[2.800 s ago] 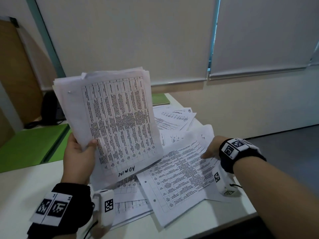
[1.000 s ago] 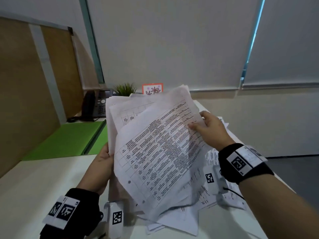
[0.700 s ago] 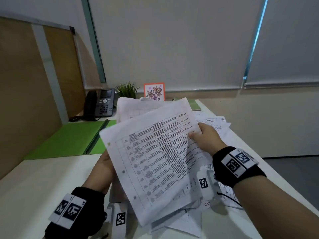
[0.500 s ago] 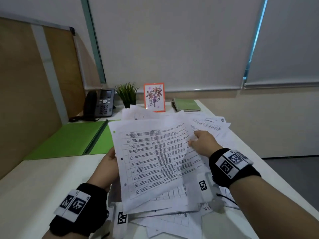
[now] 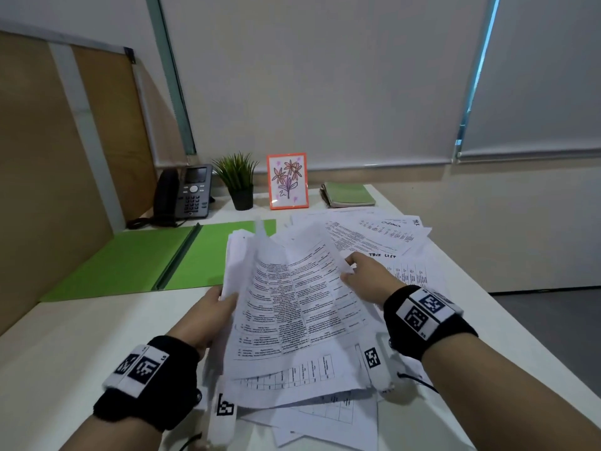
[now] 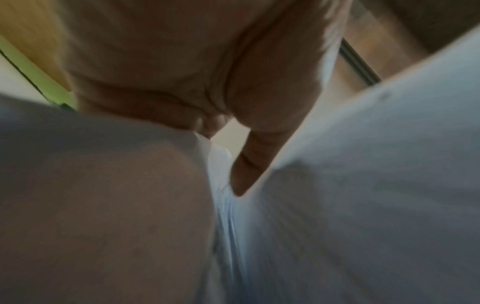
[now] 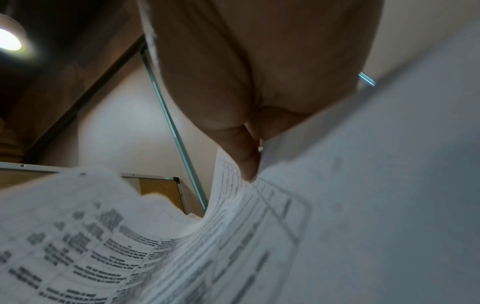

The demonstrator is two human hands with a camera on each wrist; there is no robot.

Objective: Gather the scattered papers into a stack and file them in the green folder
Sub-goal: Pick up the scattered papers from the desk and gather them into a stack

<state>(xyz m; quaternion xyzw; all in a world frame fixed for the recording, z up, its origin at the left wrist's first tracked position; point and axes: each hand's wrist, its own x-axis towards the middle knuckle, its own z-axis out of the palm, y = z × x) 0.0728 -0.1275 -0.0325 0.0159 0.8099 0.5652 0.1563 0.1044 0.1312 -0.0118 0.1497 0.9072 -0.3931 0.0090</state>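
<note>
**Both hands on the paper bundle, folder open at ten o'clock**

Surface: white desk (image 5: 65, 336) set against a cream wall with lowered roller blinds; a tan partition panel (image 5: 39, 177) closes off the nine o'clock side. Grey floor shows past the desk's three o'clock edge.

Papers: the bundle of papers (image 5: 292, 307) is a loose, uneven sheaf of white sheets printed with tables, edges fanned and not squared. Its lower end rests on further sheets lying at six o'clock. The top sheet bows upward in the middle. The left hand (image 5: 208, 317) grips the bundle's nine o'clock edge, thumb curled over the front; the left wrist view is blurred but shows the thumb pressed on paper. The right hand (image 5: 364, 275) pinches the top sheet's three o'clock edge between thumb and fingers, confirmed in the right wrist view.

The green folder (image 5: 136, 258) lies open and flat at ten o'clock from the bundle, spine running toward the wall; the bundle's far corner overlaps its right leaf in the head view.

Around: more loose sheets (image 5: 383, 232) spread at one to two o'clock, some with handwritten headings. Along the wall, from eleven to one o'clock: desk phone (image 5: 192, 193), small potted plant (image 5: 239, 180), orange-framed flower drawing (image 5: 287, 180), green notebook (image 5: 348, 195). Both wrists carry black bands with square coded markers.
</note>
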